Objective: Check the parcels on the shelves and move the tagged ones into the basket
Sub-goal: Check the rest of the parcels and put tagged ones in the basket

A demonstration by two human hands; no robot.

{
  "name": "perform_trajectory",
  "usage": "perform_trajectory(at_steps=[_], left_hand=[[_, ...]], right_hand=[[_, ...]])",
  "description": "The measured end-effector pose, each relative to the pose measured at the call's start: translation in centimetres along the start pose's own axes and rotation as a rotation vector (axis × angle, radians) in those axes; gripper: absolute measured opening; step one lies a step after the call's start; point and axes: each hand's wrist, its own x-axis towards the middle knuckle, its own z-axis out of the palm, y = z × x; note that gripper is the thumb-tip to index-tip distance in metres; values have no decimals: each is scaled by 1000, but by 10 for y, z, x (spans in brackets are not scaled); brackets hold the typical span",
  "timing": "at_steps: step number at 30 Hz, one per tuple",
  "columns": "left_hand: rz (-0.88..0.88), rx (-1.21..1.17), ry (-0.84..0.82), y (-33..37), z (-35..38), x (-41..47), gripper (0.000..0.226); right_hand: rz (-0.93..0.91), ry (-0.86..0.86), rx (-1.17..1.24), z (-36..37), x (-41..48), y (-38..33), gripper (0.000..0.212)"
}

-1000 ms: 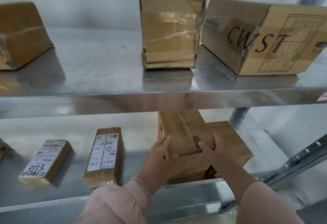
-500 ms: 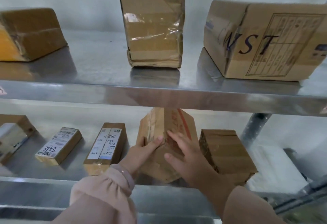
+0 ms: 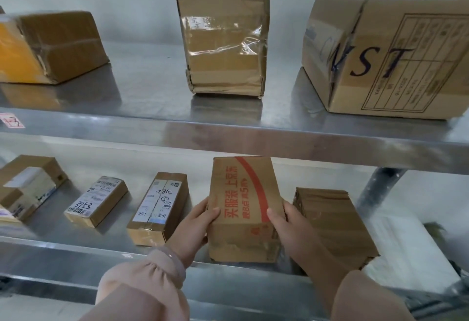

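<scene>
A brown cardboard parcel with red printing [image 3: 245, 204] stands on the lower shelf [image 3: 76, 247], its printed face toward me. My left hand [image 3: 196, 224] grips its left edge and my right hand [image 3: 291, 224] grips its right edge. No white label shows on that face. To its left lie two small parcels with white labels, one marked 7805 [image 3: 158, 207] and one marked 3753 [image 3: 96, 201]. A plain brown parcel [image 3: 332, 221] sits just right of the held one. No basket is in view.
Another labelled box [image 3: 28, 188] lies at the lower shelf's far left. The upper shelf [image 3: 228, 130] carries a yellow-taped box [image 3: 48, 46], an upright taped parcel [image 3: 223, 31] and a large box with dark lettering [image 3: 388, 59]. A steel post [image 3: 378, 188] stands at right.
The parcel has been turned between my hands from a tilted edge-on pose to upright, its red-printed face now toward me. The view shifted right and nearer.
</scene>
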Motion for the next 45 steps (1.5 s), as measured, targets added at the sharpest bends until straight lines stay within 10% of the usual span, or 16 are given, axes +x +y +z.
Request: perform_trajectory(at_steps=[4, 9, 14, 23, 30, 36, 40, 45], left_hand=[[89, 26, 44, -6, -4, 1, 27], [394, 690, 446, 15, -7, 7, 47], [273, 630, 295, 34, 1, -5, 100], [250, 394, 238, 30, -6, -8, 37], [267, 386, 229, 15, 2, -3, 49], [554, 779, 371, 40, 35, -3, 60], [811, 790, 158, 49, 85, -15, 62], [722, 843, -204, 13, 151, -8, 67]], right_hand=[[-112, -17, 55, 1, -1, -9, 31], [-247, -134, -1, 17, 2, -23, 43], [-309, -143, -133, 36, 8, -21, 61], [7, 43, -81, 27, 20, 2, 65], [-120, 22, -199, 4, 19, 12, 61], [-119, 425, -460, -60, 16, 39, 60], [230, 432, -485, -100, 8, 78, 81], [318, 351, -315, -109, -8, 106, 79]])
